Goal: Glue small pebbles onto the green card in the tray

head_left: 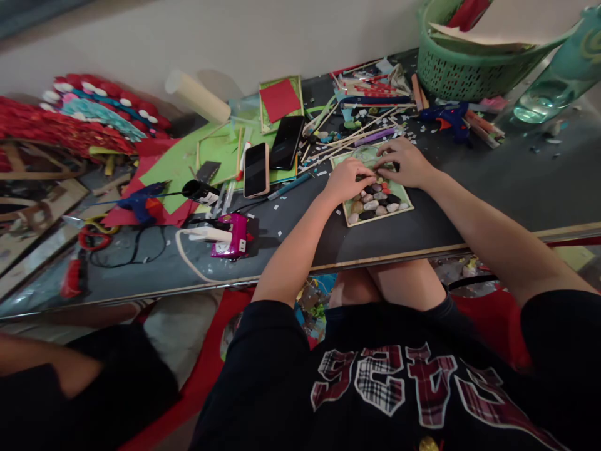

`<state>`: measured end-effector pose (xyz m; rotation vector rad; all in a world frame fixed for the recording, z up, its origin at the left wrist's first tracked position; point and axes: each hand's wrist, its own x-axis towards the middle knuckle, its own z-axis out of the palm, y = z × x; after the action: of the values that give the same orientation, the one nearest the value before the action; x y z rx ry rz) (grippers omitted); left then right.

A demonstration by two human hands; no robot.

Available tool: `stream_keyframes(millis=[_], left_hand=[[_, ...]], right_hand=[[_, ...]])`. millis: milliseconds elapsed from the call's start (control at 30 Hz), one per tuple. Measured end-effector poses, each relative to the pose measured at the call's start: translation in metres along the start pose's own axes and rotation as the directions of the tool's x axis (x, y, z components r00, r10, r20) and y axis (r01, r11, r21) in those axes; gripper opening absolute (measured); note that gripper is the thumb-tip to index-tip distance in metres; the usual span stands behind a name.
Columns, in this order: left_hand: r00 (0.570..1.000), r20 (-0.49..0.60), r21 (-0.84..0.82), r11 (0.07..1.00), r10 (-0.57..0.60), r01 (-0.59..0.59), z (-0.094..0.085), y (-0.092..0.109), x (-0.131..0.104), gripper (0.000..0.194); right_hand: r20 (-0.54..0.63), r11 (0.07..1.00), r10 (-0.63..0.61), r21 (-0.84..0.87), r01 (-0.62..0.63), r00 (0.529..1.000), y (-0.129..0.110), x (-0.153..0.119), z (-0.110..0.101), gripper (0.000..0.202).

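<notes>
A small framed panel [402,191] lies on the dark table, its lower part covered with pebbles [370,205] in white, black, brown and orange. My left hand [348,180] rests over the panel's left side, fingers curled together just above the pebbles; what they hold, if anything, is too small to name. From the right, my right hand [404,163] reaches over the panel's upper part, fingers bent down and their tips close to the left hand's. Whether something small is between those fingertips is hidden.
Two phones [256,170], a pink power adapter [231,235] and scissors [96,233] are to the left. Sticks [347,145] and scraps lie behind the panel. A blue glue gun [446,119], green basket [462,74] and glass [539,100] stand right. Another person's arm [47,360] is lower left.
</notes>
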<state>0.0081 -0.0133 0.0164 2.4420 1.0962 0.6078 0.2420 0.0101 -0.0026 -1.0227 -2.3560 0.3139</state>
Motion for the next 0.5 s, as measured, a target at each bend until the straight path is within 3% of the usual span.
stream_keyframes(millis=[233, 500], left_hand=[[0.999, -0.023, -0.037, 0.999, 0.025, -0.026, -0.0004, -0.0011, -0.0004, 0.012], [0.999, -0.039, -0.06, 0.998, -0.028, 0.025, 0.0009, -0.0009, -0.0008, 0.01]], right_hand=[[-0.027, 1.0, 0.003, 0.005, -0.003, 1.0, 0.0007, -0.001, 0.0024, 0.026], [-0.018, 1.0, -0.01, -0.012, 0.009, 1.0, -0.0019, 0.0001, -0.0003, 0.026]])
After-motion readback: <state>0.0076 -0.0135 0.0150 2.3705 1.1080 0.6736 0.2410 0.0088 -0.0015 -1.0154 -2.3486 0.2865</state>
